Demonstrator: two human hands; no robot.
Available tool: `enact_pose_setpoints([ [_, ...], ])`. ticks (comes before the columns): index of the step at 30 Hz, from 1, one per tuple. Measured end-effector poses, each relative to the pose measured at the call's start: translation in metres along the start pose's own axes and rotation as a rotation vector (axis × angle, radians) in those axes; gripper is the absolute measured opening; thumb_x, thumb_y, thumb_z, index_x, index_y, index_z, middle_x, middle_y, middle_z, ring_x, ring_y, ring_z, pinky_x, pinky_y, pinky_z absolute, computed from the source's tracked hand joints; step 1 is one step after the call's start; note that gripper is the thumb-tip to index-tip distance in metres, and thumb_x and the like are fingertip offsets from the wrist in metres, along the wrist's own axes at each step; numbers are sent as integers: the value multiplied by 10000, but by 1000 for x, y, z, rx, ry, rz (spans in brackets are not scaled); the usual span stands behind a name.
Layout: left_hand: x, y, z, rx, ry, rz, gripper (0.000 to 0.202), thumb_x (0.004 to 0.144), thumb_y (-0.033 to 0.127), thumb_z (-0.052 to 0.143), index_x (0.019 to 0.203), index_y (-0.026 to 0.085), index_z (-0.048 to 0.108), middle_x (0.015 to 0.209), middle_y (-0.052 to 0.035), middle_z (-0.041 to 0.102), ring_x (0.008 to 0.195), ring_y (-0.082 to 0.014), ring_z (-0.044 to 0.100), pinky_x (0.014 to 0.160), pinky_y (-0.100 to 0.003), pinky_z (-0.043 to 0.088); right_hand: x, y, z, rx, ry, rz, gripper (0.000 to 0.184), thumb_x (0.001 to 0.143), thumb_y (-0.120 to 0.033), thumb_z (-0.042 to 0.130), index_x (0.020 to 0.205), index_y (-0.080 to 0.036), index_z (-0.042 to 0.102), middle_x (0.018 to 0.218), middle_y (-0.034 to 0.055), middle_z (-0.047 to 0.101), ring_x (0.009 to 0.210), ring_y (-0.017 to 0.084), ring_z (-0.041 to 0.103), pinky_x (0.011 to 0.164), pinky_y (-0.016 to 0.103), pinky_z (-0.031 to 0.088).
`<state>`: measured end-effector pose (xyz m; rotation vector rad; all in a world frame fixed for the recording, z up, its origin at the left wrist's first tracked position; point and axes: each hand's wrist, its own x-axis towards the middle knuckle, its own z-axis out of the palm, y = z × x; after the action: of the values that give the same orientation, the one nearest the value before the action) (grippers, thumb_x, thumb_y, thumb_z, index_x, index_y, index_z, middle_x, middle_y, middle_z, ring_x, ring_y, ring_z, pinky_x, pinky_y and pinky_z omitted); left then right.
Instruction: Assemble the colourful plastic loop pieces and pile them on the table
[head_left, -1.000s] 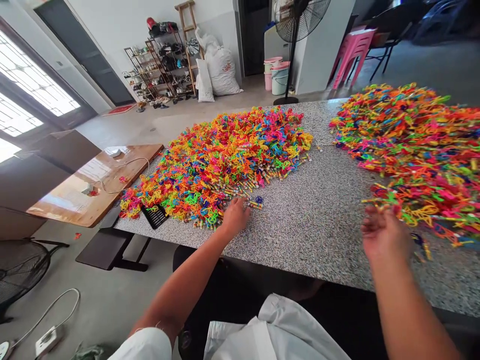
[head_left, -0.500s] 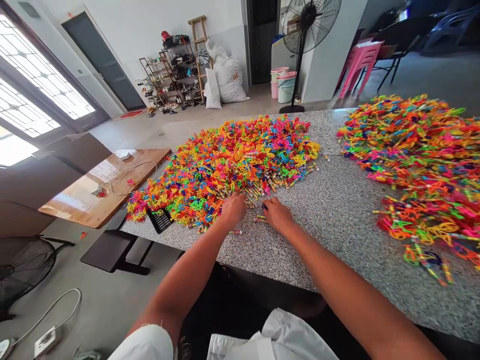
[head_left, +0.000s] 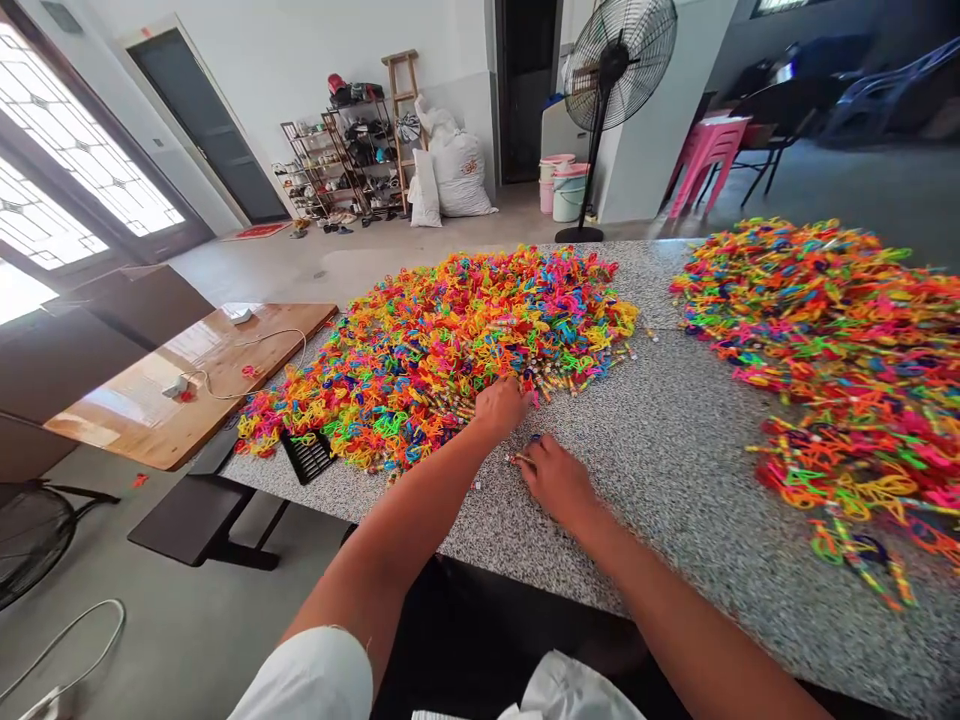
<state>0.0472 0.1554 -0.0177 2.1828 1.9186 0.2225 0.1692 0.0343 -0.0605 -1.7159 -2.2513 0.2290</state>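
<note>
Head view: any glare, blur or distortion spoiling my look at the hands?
Head view: left hand and right hand sharp, evenly lit; window blown out, glare on wooden table; wide-angle bend tilts the door near the edge.

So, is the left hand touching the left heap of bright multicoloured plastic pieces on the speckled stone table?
Touching. The head view shows the left hand with fingertips in the near edge of the heap, no table showing between.
</note>
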Motion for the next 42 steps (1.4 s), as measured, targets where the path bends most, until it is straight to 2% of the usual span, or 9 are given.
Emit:
enact_pose_setpoints([
  [4,10,14,10,13,-74,-26,425,971,370,543,1307,113,584,1277,-240,660,1161,-317,671,933,-377,513,-14,-11,6,-45,-37,-22,212,1003,-222,504,1153,-173,645,1124,131,609,968,264,647,800,349,504],
  [7,4,8,10,25,-119,1,361,945,213,519,1283,120,605,1239,-231,683,1157,-316,677,924,-375,517,-26,-8,5,-41,-49,-26,201,987,-178,509,1135,-169,645,1116,131,600,930,260,654,789,356,508],
  [12,-15,-3,0,43,-165,27,313,884,264,618,1178,167,665,1197,-211,699,1136,-340,680,930,-394,519,-47,1,-3,-4,-37,-93,189,1016,-190,476,1091,-202,649,1079,97,610,955,236,656,799,331,512],
  [18,-10,37,15,-33,-66,153,445,932,448,587,1298,197,606,1306,-191,631,1198,-325,642,982,-393,503,-47,-8,-4,-7,-43,-4,178,996,-299,564,1110,-192,650,1110,110,643,961,263,673,794,356,517],
  [23,0,58,33,-142,-155,158,333,880,344,673,1136,131,688,1320,-237,600,1203,-372,624,1000,-440,486,-48,-9,-3,42,-63,-3,160,1001,-247,528,1053,-193,669,1098,107,662,927,250,690,742,330,504],
  [29,-15,31,19,-357,-248,180,270,943,372,557,981,157,715,889,-64,682,839,-189,667,789,-289,527,-70,23,-4,596,117,275,195,1000,-382,506,977,-216,606,885,57,698,771,224,672,709,333,489],
  [33,-50,6,9,-1081,-487,106,353,844,476,666,1031,177,676,819,-2,607,681,-104,578,680,-241,511,-78,47,-12,852,178,432,271,969,-494,529,990,-231,590,828,30,700,697,214,653,663,328,481],
  [36,-76,-9,7,-1374,-508,-23,401,697,460,822,918,168,658,808,2,596,664,-85,554,648,-223,482,-75,58,-19,628,167,353,220,980,-404,509,1005,-220,627,914,58,711,777,221,658,721,337,478],
  [42,-110,-37,7,-1495,-293,-261,398,649,403,870,873,158,652,803,-10,658,671,-88,601,628,-212,475,-49,45,-20,73,130,209,218,997,-279,504,1050,-192,697,1094,123,652,1005,262,617,858,353,462],
])
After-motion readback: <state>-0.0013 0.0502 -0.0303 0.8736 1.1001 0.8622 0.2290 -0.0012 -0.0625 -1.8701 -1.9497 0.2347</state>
